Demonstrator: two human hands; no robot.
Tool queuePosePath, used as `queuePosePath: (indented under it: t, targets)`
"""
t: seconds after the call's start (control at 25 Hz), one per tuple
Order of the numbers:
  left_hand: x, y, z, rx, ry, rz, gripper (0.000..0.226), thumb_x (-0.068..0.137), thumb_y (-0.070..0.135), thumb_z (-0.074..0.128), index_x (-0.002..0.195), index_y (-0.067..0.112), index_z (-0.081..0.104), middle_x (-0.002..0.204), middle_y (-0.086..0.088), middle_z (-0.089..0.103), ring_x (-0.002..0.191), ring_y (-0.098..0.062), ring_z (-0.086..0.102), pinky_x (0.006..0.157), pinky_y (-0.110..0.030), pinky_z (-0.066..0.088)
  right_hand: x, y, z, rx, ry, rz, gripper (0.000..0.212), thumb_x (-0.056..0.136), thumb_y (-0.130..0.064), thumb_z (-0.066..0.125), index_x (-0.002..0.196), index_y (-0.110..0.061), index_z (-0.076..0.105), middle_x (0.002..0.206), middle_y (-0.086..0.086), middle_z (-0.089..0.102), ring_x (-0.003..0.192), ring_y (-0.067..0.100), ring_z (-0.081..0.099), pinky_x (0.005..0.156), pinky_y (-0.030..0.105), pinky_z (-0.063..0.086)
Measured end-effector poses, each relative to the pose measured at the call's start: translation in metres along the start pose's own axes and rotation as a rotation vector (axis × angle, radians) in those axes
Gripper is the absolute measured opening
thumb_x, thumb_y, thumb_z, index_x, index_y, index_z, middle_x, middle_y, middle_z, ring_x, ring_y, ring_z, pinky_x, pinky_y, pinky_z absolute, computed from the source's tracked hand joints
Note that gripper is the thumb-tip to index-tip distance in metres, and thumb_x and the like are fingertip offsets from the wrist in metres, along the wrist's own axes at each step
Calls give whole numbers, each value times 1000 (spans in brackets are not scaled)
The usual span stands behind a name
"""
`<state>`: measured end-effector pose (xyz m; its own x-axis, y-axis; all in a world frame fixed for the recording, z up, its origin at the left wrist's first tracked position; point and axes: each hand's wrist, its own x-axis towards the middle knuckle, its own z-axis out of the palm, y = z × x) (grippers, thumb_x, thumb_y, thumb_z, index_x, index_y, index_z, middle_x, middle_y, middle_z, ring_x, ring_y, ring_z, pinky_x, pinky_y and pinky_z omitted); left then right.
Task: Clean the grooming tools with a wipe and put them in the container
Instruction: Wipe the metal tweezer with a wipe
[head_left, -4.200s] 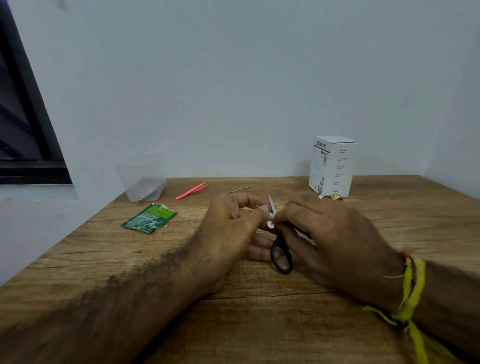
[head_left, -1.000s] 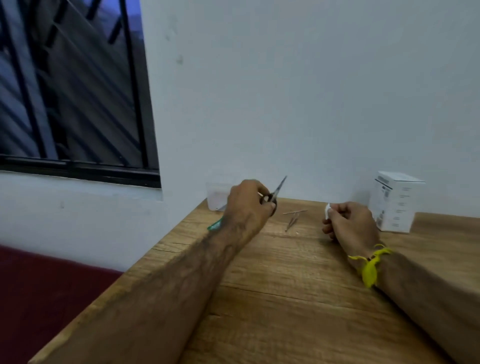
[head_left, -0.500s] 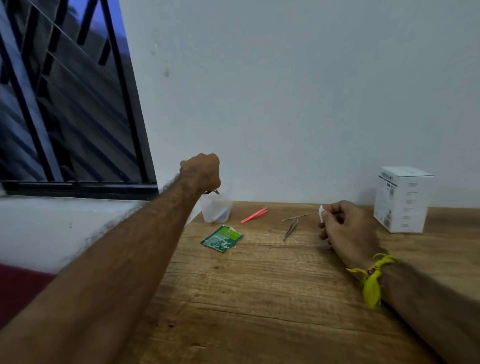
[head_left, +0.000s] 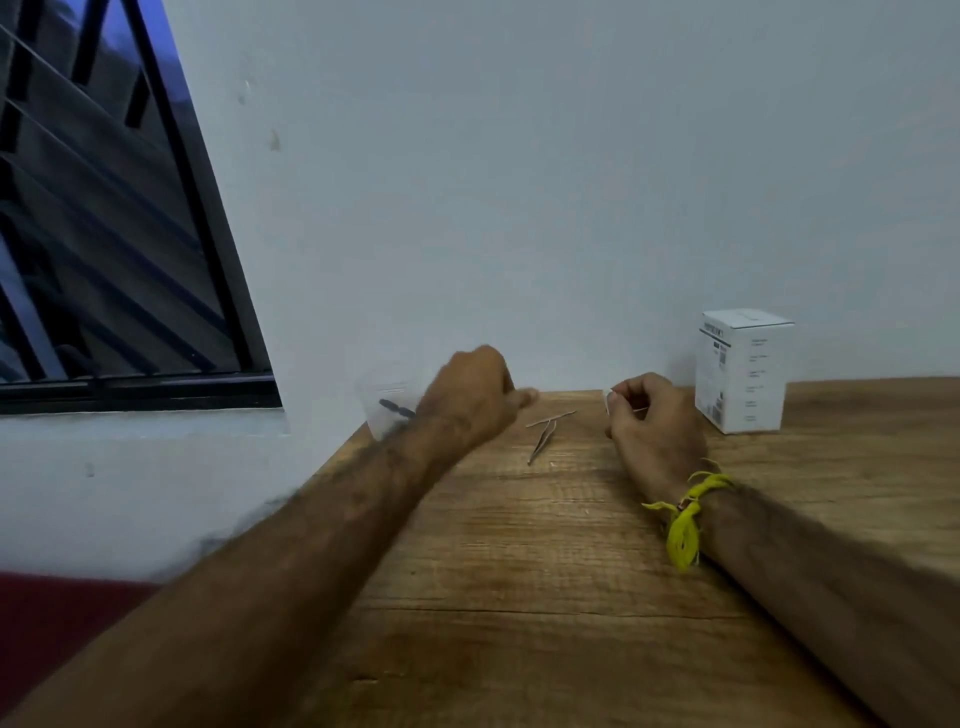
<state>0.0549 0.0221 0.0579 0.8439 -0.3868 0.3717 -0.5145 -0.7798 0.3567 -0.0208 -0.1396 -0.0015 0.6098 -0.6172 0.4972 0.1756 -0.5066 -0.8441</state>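
Already the scissors lie in the clear container at the table's far left. Left hand hovers loosely curled, holding nothing, near the metal tweezers; right hand pinches the wipe. Thin tweezers could slip from fingertips, or the forearm might knock the light container over.

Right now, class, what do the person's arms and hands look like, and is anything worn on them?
Both forearms are bare and hairy, with no sleeves. The left hand wears nothing. The right hand has a yellow thread wristband tied at the wrist, its loose ends hanging.
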Motion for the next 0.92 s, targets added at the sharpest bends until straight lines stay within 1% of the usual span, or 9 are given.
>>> queuePosePath:
  t: [0.08, 0.16, 0.32, 0.4, 0.48, 0.6, 0.68, 0.76, 0.92]
  targets:
    - [-4, 12, 30, 45, -167, -74, 48, 82, 53, 75, 101, 10, 71, 100, -5, 72, 93, -21, 68, 87, -38, 58, 1, 0, -2, -2, 18, -15, 7, 92, -17, 62, 85, -14, 64, 79, 1, 68, 76, 18, 63, 61, 17, 42]
    - [0, 14, 47, 67, -175, -79, 43, 81, 44, 79, 102, 8, 72, 100, -8, 74, 98, -24, 68, 88, -38, 58, 2, 2, -3, -21, 26, -33, 7, 91, -17, 63, 84, -16, 63, 78, -3, 66, 74, 12, 60, 56, 7, 36]
    - [-10, 20, 55, 129, -102, -9, 21, 91, 28, 70, 98, 9, 71, 103, -12, 73, 102, -29, 66, 89, -40, 54, 3, 6, -3, -23, 14, -62, 8, 90, -17, 65, 83, -13, 67, 76, -3, 67, 72, 12, 63, 65, 21, 48]
    - [-22, 20, 53, 144, -73, 49, 19, 97, 26, 62, 100, 8, 67, 106, -14, 71, 103, -31, 64, 89, -40, 52, 3, 6, -4, -11, 3, -66, 8, 89, -17, 65, 83, -12, 68, 75, -1, 69, 72, 15, 65, 64, 19, 46]
    - [-30, 18, 46, -159, -34, -32, 14, 100, 20, 59, 92, 9, 63, 95, -15, 72, 88, -29, 67, 79, -39, 56, 2, 5, -4, -6, 1, -71, 8, 90, -17, 65, 84, -12, 68, 75, 1, 70, 74, 16, 67, 63, 15, 46]
    - [-49, 22, 41, -817, -124, -306, 13, 98, 2, 59, 86, 6, 60, 76, -15, 68, 50, -14, 59, 47, -23, 51, 1, 2, -4, 40, -4, -60, 7, 92, -16, 62, 88, -10, 65, 74, 5, 70, 71, 18, 69, 68, 30, 56]
    - [-62, 25, 46, -1018, -176, -336, 8, 96, -4, 59, 102, 0, 61, 76, -16, 67, 50, -12, 60, 50, -20, 53, -2, -1, -6, 54, -24, -67, 6, 93, -14, 61, 90, -10, 64, 74, 5, 70, 65, 15, 70, 67, 36, 59]
    - [-69, 24, 50, -1089, -178, -287, 20, 95, -4, 62, 115, -3, 61, 79, -16, 70, 58, -14, 65, 61, -22, 59, -7, -2, -6, 47, -68, -105, 3, 93, -12, 62, 91, -11, 63, 75, 4, 69, 62, 12, 70, 66, 39, 60]
    - [-69, 17, 52, -1200, -193, -213, 34, 89, -5, 69, 122, 1, 60, 80, -14, 74, 68, -22, 73, 66, -28, 62, -10, -2, -9, 64, -74, -197, 3, 91, -12, 67, 92, -16, 66, 75, -1, 70, 63, 8, 71, 65, 39, 61]
